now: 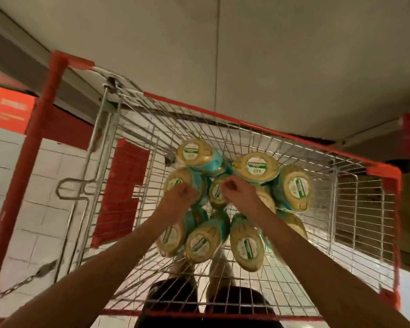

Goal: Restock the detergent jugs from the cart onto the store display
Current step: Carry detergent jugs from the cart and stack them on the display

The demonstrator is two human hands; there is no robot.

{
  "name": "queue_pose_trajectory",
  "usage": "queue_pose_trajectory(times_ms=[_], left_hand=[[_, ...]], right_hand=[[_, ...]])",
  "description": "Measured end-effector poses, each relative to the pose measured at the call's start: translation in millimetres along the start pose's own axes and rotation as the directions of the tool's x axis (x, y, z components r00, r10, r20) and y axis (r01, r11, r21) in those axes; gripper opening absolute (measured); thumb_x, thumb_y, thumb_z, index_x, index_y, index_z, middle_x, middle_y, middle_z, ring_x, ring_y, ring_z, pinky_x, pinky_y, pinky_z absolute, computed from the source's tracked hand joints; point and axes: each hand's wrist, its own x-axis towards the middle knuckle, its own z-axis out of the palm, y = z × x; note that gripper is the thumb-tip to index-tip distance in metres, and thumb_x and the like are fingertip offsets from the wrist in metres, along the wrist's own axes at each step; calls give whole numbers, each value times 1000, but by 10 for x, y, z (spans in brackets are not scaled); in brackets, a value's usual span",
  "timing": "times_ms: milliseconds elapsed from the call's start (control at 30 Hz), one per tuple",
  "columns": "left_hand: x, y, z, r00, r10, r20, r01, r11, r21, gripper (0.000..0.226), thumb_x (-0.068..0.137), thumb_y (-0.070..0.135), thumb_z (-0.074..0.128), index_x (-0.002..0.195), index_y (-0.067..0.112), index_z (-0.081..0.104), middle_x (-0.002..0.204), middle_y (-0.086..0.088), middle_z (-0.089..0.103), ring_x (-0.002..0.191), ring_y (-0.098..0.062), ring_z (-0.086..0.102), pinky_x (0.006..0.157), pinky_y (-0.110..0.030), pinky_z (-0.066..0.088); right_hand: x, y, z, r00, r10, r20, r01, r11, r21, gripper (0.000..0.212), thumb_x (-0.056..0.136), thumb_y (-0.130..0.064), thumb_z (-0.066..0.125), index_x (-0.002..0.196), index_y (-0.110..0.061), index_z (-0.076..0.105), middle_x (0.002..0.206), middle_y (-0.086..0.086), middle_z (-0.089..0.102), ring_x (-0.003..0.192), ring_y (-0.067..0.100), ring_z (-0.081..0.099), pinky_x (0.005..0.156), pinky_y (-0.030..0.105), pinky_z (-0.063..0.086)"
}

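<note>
Teal jugs [256,166] lie heaped in the wire cart [355,209]. The left hand [180,195] and right hand [237,190] reach in, fingers curled against the middle jugs. Blur hides whether either hand actually grips one.

Jugs [255,167]: teal bodies, tan-yellow oval faces, each with a white label crossed by a green stripe. Cart [265,129]: silver wire grid, red-orange plastic rim and corners, red panel [126,185] on its side. Floor [21,204]: white tiles, dark grout lines. Post [33,150] red. Sign [5,112] orange-red, pale blurred lettering. Clothing [173,297] black. Overhead surface [270,55] dull beige-grey.
</note>
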Motion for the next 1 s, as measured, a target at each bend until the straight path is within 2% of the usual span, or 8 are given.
queue_pose_trajectory(times_ms=[100, 200, 433, 600, 700, 800, 867, 1000], left_hand=[[709, -150, 17, 991, 89, -102, -46, 929, 366, 30, 99, 29, 63, 119, 6, 64, 115, -15, 62, 106, -31, 60, 92, -40, 48], [1306, -315, -18, 995, 21, -97, 42, 795, 605, 45, 110, 37, 42, 145, 11, 51, 142, -13, 51, 132, -32, 50, 107, -42, 41], [2140, -707, 126, 990, -139, 18, 108, 839, 533, 47, 98, 56, 57, 122, 16, 68, 112, -7, 73, 106, -29, 69, 93, -43, 57], [2358, -792, 218, 982, -188, -29, 172, 809, 562, 62, 75, 66, 76, 120, 24, 68, 99, 2, 69, 90, -21, 65, 86, -38, 58], [2356, -761, 229, 968, -248, 34, 181, 789, 587, 68, 74, 62, 79, 124, 18, 64, 107, -4, 70, 99, -25, 69, 90, -42, 59], [2195, -703, 338, 975, -203, 88, 71, 661, 747, 64, 76, 62, 76, 119, 16, 65, 116, -5, 68, 112, -27, 65, 85, -37, 53], [2040, -653, 437, 985, -109, 131, -52, 539, 840, 57, 78, 57, 74, 121, 21, 65, 121, -3, 64, 118, -26, 61, 82, -35, 47], [1694, -490, 481, 985, -55, 163, -140, 296, 945, 54, 89, 40, 67, 139, 23, 54, 145, -3, 48, 135, -29, 45, 104, -47, 41]], right_hand=[[756, 76, 209, 999, 33, 3, -32, 998, -53, 29, 95, -8, 71, 119, -19, 58, 97, -3, 64, 78, 9, 63, 56, 6, 45], [1379, 175, 387, 998, 11, -59, -13, 999, -44, 55, 90, -3, 77, 137, -14, 51, 113, -4, 62, 102, 21, 64, 71, 11, 49], [2059, 480, 662, 991, 100, -93, -119, 967, -227, 83, 82, -22, 88, 149, -9, 40, 150, 21, 39, 135, 41, 48, 111, 50, 47], [2144, 574, 606, 992, 123, -5, -123, 986, -111, 93, 72, -9, 93, 150, -11, 42, 149, 17, 46, 129, 36, 55, 96, 35, 48], [2143, 530, 554, 986, 154, 67, -152, 987, -44, 87, 68, -6, 94, 145, -10, 52, 138, 13, 61, 127, 32, 59, 102, 42, 53], [2051, 461, 565, 991, 109, 73, -104, 993, -60, 70, 68, -10, 97, 131, -7, 66, 129, 13, 70, 122, 32, 64, 102, 46, 55], [1920, 409, 589, 995, 98, -6, -98, 994, -51, 81, 65, -16, 99, 137, -6, 61, 136, 15, 65, 126, 32, 61, 104, 48, 53], [1600, 271, 534, 993, 55, -104, -56, 998, -11, 96, 61, -26, 102, 142, -6, 53, 141, 13, 54, 128, 30, 56, 105, 47, 51]])
